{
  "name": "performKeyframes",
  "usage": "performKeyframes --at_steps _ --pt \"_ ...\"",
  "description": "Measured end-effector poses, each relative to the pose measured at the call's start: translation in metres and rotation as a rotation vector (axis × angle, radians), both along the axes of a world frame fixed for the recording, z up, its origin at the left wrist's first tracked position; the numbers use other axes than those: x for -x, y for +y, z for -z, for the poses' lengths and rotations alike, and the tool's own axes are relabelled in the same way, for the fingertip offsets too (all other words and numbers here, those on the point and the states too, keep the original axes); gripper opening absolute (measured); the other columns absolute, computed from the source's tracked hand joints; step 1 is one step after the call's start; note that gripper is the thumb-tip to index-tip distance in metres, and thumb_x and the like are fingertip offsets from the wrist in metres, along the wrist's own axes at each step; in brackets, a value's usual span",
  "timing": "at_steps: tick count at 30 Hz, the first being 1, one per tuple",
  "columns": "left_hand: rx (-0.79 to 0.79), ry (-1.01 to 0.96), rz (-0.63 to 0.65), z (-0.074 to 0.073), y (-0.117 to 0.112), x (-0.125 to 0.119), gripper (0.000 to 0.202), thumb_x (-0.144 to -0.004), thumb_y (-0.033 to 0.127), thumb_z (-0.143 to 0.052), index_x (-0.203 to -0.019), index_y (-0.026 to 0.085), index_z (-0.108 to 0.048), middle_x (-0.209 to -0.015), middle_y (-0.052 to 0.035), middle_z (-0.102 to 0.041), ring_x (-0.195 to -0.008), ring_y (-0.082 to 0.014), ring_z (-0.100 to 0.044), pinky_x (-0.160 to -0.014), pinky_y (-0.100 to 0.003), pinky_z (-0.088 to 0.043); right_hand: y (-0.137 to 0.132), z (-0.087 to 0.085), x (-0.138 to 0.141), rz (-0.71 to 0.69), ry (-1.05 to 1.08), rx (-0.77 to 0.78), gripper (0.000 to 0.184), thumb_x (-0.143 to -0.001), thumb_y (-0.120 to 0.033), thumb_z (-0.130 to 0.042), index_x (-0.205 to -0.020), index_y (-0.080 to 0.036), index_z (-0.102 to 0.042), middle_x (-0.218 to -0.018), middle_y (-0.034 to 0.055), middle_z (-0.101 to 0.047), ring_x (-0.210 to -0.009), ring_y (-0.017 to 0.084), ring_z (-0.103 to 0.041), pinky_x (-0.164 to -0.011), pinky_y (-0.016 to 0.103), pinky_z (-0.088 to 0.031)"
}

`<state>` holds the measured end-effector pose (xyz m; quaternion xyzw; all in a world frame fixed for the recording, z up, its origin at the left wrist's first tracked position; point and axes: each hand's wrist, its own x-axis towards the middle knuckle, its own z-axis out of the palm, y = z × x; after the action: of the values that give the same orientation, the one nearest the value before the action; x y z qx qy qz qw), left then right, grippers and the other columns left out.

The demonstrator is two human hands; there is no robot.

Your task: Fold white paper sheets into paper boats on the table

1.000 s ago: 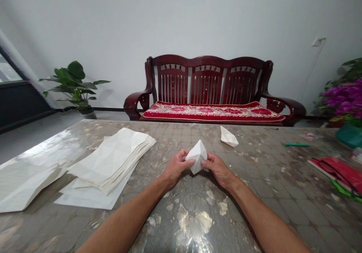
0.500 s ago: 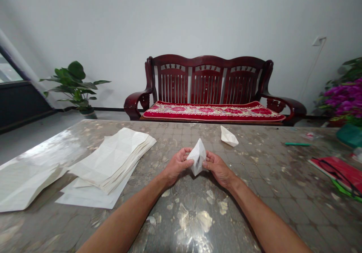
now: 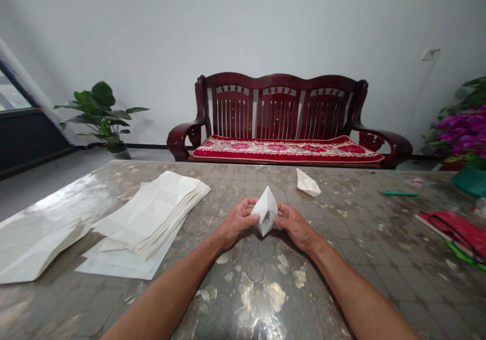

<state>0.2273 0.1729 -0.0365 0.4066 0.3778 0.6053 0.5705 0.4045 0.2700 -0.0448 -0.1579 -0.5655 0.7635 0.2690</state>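
Note:
A small folded piece of white paper (image 3: 267, 205), pointed at top and bottom with a dark opening in its middle, is held upright just over the table. My left hand (image 3: 240, 221) pinches its left edge, thumb in front and fingers behind. On the opposite edge, my right hand (image 3: 295, 224) grips it the same way. Beyond my right hand a folded paper boat (image 3: 308, 183) lies on the table. The fingertips behind the paper are partly hidden.
A stack of creased white sheets (image 3: 152, 213) and another bent sheet (image 3: 34, 249) lie on the patterned table (image 3: 258, 299) at left. At right are a green pen (image 3: 400, 193), a red book (image 3: 461, 228) and dark-framed glasses (image 3: 451, 233). A wooden bench (image 3: 279, 112) stands behind.
The opening in the folded paper looks slightly wider and its shape has shifted a little. Both hands stay in nearly the same place, still gripping it.

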Motion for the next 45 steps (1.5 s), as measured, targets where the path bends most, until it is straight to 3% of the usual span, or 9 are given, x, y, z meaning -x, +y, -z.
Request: performKeyframes --at_steps 12,16,18,20,22,27,34,38,45 --pt "-0.011 0.111 -0.078 -0.001 0.001 0.001 0.058 -0.065 0.043 -0.086 -0.107 0.016 -0.056 -0.094 -0.0077 -0.072 -0.075 -0.0181 -0.066 -0.070 -0.027 -0.050 0.002 -0.001 -0.002 0.002 -0.013 -0.015 0.049 -0.065 -0.043 -0.086 -0.102 -0.018 -0.066 -0.093 0.0045 -0.072 -0.083 0.017 -0.064 -0.077 0.027 -0.047" --pt "-0.119 0.443 -0.192 -0.001 0.001 0.006 0.037 -0.071 0.040 -0.080 -0.096 0.018 -0.065 -0.092 -0.0069 -0.072 -0.086 -0.0226 -0.065 -0.090 -0.039 -0.048 0.002 -0.006 -0.002 0.048 -0.032 -0.027 0.044 -0.062 -0.036 -0.087 -0.096 -0.019 -0.066 -0.090 0.0026 -0.071 -0.080 0.017 -0.063 -0.073 0.027 -0.047" --pt "-0.245 0.723 -0.257 -0.001 0.000 0.008 0.022 -0.074 0.035 -0.077 -0.089 0.021 -0.069 -0.089 -0.0050 -0.071 -0.091 -0.0237 -0.064 -0.109 -0.049 -0.034 0.004 -0.005 -0.003 0.093 -0.049 -0.069 0.041 -0.060 -0.032 -0.087 -0.093 -0.021 -0.066 -0.088 0.0006 -0.070 -0.079 0.016 -0.061 -0.072 0.027 -0.046" --pt "-0.371 0.979 -0.280 -0.001 -0.002 0.010 0.015 -0.078 0.031 -0.072 -0.091 0.024 -0.071 -0.090 -0.0036 -0.071 -0.094 -0.0235 -0.063 -0.119 -0.054 -0.015 0.008 -0.002 -0.004 0.156 -0.090 -0.180 0.035 -0.062 -0.030 -0.085 -0.091 -0.022 -0.067 -0.084 -0.0007 -0.068 -0.077 0.016 -0.059 -0.074 0.028 -0.046" --pt "-0.461 1.153 -0.238 -0.002 -0.004 0.011 0.016 -0.081 0.029 -0.067 -0.096 0.025 -0.071 -0.094 -0.0037 -0.071 -0.098 -0.0234 -0.062 -0.120 -0.055 -0.005 0.012 0.003 -0.004 0.243 -0.146 -0.356 0.025 -0.066 -0.030 -0.081 -0.087 -0.023 -0.070 -0.079 -0.0008 -0.065 -0.078 0.017 -0.057 -0.078 0.031 -0.046" --pt "-0.581 1.309 -0.132 -0.002 -0.006 0.013 0.027 -0.085 0.019 -0.058 -0.109 0.028 -0.068 -0.091 -0.0037 -0.074 -0.106 -0.0237 -0.061 -0.120 -0.056 0.003 0.018 0.015 -0.006 0.391 -0.274 -0.757 0.004 -0.073 -0.024 -0.071 -0.077 -0.024 -0.073 -0.085 0.0017 -0.061 -0.088 0.019 -0.056 -0.088 0.036 -0.043" --pt "-0.619 1.471 -0.064 -0.005 -0.010 0.010 0.043 -0.084 0.006 -0.050 -0.113 0.031 -0.066 -0.090 -0.0015 -0.074 -0.106 -0.0221 -0.059 -0.120 -0.056 0.003 0.016 0.012 -0.007 0.418 -0.355 -1.190 0.016 -0.075 -0.010 -0.068 -0.076 -0.025 -0.072 -0.080 0.0018 -0.060 -0.085 0.019 -0.054 -0.083 0.034 -0.039" --pt "-0.592 1.413 -0.096 -0.006 -0.011 0.005 0.038 -0.088 0.008 -0.050 -0.111 0.033 -0.067 -0.089 0.0003 -0.072 -0.103 -0.0203 -0.059 -0.121 -0.054 0.000 0.013 0.008 -0.007 0.378 -0.343 -1.290 0.012 -0.076 -0.015 -0.072 -0.081 -0.026 -0.071 -0.078 0.0010 -0.064 -0.087 0.021 -0.054 -0.084 0.035 -0.038" --pt "-0.608 1.437 -0.099 -0.003 -0.012 0.002 0.032 -0.091 0.013 -0.050 -0.111 0.032 -0.067 -0.088 -0.0009 -0.070 -0.101 -0.0206 -0.057 -0.121 -0.053 -0.006 0.011 0.009 -0.009 0.368 -0.312 -1.303 0.010 -0.081 -0.024 -0.070 -0.091 -0.028 -0.071 -0.088 0.0038 -0.068 -0.102 0.025 -0.056 -0.093 0.041 -0.037"
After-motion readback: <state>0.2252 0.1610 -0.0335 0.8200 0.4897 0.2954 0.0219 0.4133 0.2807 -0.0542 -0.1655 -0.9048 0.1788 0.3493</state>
